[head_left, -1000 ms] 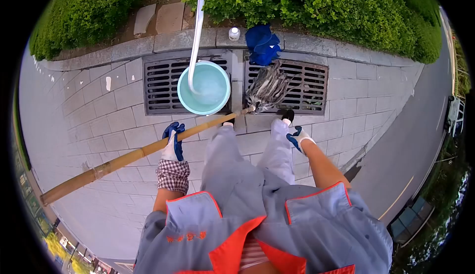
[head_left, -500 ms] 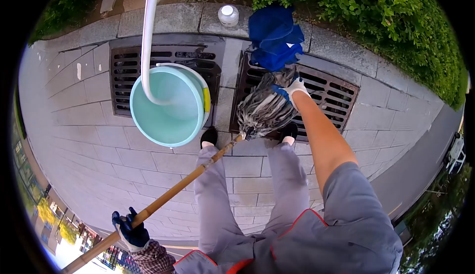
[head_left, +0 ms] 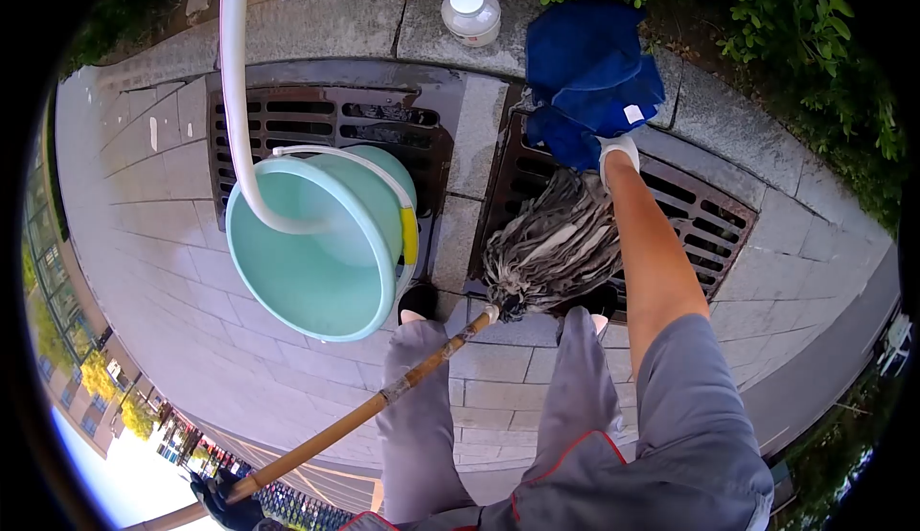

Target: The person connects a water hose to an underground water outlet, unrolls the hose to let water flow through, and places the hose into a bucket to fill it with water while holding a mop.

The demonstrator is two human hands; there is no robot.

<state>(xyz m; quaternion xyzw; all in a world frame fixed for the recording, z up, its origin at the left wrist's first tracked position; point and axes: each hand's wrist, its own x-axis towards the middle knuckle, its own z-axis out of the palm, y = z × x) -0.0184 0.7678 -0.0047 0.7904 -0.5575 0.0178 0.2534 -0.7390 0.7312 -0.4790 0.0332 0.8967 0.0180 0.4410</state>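
Observation:
My left hand (head_left: pixel 227 502), in a dark glove, is closed round the wooden handle of a mop (head_left: pixel 561 243) at the lower left. The handle slants up between my legs to the mop's grey, stringy head, which rests on the right-hand drain grate (head_left: pixel 724 229). My right hand (head_left: pixel 616 153), in a white-cuffed glove, reaches past the strands to the lower edge of a blue cloth (head_left: pixel 585 61). Its fingers blend with the cloth, so their grip is hidden. A pale green bucket (head_left: pixel 388 181) tilts to the left, with a white hose (head_left: pixel 236 80) running into it.
A clear jar with a white lid (head_left: pixel 471 18) stands on the stone curb (head_left: pixel 316 28) beside the cloth. Another drain grate (head_left: pixel 287 114) lies behind the bucket. Bushes (head_left: pixel 795 42) line the far side. My feet are on grey paving (head_left: pixel 163 215) near the grates.
My right hand has moved from the mop strands up to the blue cloth. The left hand has moved lower in view, still on the handle. The view has shifted closer.

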